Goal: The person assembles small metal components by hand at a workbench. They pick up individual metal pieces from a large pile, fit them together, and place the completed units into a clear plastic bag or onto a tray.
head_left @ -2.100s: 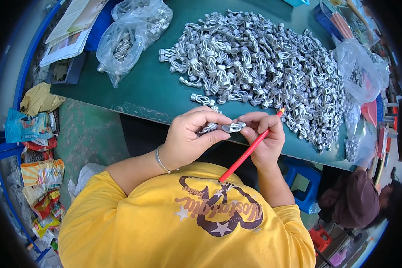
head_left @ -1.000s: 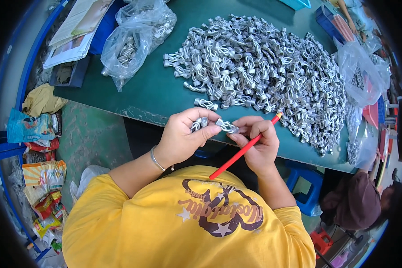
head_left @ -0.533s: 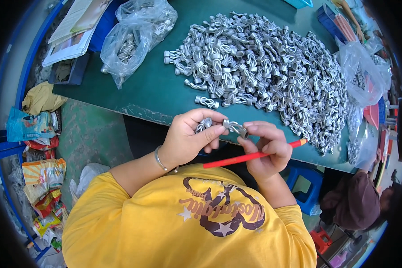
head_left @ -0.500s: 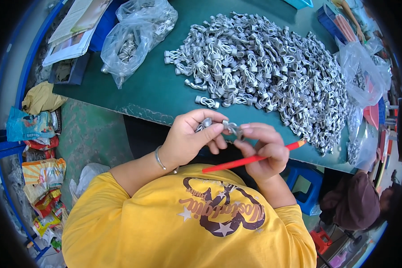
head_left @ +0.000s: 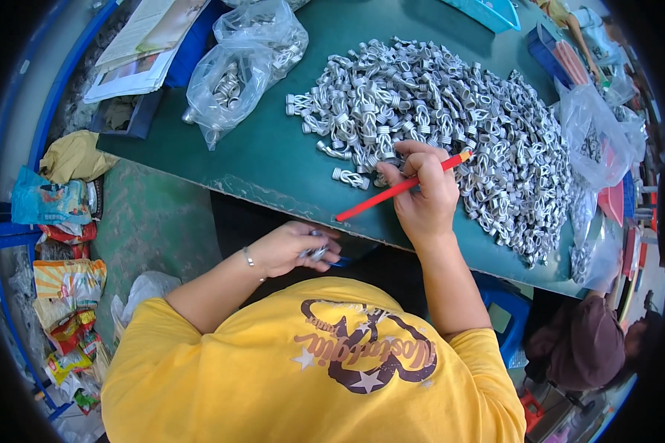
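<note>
My left hand [head_left: 294, 248], just below the table's near edge, is closed around a few small silver metal loop pieces [head_left: 315, 251]; its fingers hide part of them. A red pencil [head_left: 377, 201] with a pale tip lies across my right hand [head_left: 427, 190], gripped between the fingers. That hand is over the table at the near edge of a large heap of silver looped metal pieces with ribbed collars [head_left: 488, 125]. Whether its fingertips pinch one of the pieces I cannot make out. One loose piece [head_left: 350, 179] rests on the tabletop left of the right hand.
On the green table [head_left: 273, 166] sit clear plastic bags [head_left: 233, 81] of metal parts and a turquoise tray [head_left: 488, 11]. Another bag [head_left: 595, 140] is at the right. Colourful packets [head_left: 66, 288] hang at the left. A blue stool [head_left: 506, 310] and another person [head_left: 587, 340] are at the right.
My hands have parted. The right one, still with the red pencil, has moved up and away to the heap; the left has dropped lower with the metal pieces in it.
</note>
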`<state>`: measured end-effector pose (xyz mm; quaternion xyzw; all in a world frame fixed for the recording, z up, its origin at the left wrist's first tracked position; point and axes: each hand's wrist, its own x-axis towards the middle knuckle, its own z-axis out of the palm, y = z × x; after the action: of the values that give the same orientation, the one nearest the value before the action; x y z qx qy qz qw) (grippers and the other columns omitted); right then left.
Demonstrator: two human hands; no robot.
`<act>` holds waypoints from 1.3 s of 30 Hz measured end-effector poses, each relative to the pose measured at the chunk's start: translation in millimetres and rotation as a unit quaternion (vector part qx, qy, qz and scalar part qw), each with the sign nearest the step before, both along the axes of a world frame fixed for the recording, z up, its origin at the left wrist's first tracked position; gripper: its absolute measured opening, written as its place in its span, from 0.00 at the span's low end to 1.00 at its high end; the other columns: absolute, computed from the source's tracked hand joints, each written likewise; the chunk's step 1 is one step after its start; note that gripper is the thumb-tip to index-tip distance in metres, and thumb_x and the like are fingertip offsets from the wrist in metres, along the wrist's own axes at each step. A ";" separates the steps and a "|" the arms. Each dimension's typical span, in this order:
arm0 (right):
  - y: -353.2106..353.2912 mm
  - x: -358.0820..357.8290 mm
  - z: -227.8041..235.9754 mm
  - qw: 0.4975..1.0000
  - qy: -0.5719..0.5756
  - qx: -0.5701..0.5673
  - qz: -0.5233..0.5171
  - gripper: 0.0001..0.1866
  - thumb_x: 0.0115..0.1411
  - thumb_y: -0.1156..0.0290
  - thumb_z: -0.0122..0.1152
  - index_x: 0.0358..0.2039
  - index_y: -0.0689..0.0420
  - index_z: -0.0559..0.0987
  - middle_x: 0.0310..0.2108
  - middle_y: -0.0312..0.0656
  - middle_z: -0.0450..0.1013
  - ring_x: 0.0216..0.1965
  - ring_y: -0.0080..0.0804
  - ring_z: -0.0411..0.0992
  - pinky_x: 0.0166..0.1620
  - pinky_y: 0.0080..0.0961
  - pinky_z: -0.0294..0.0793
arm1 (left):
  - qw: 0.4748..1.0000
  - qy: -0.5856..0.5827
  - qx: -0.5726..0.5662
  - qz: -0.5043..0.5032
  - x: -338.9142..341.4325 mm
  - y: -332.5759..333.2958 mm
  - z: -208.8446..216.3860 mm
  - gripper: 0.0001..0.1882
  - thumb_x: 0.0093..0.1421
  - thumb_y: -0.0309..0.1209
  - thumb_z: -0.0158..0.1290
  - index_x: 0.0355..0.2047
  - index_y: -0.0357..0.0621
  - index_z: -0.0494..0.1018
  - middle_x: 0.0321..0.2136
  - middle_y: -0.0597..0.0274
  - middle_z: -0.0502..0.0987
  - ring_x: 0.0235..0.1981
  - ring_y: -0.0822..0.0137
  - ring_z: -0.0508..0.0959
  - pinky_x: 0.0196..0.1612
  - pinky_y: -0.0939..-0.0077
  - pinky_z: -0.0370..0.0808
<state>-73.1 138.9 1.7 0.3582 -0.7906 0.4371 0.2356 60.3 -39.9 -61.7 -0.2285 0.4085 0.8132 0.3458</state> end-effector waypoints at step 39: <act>13.9 12.6 -2.2 0.999 -0.052 -0.010 0.008 0.14 0.43 0.85 0.64 0.24 0.60 0.66 0.34 0.50 0.74 0.30 0.42 0.71 0.33 0.29 0.70 | 0.955 0.185 0.111 0.204 -37.3 22.0 61.9 0.14 0.66 0.32 0.37 0.48 0.38 0.62 0.34 0.56 0.73 0.35 0.64 0.77 0.41 0.70 0.76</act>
<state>-60.5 152.7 -0.5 0.3392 -0.7945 0.4649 0.1940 23.0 -18.0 0.2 -0.1128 0.3171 0.9347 0.1143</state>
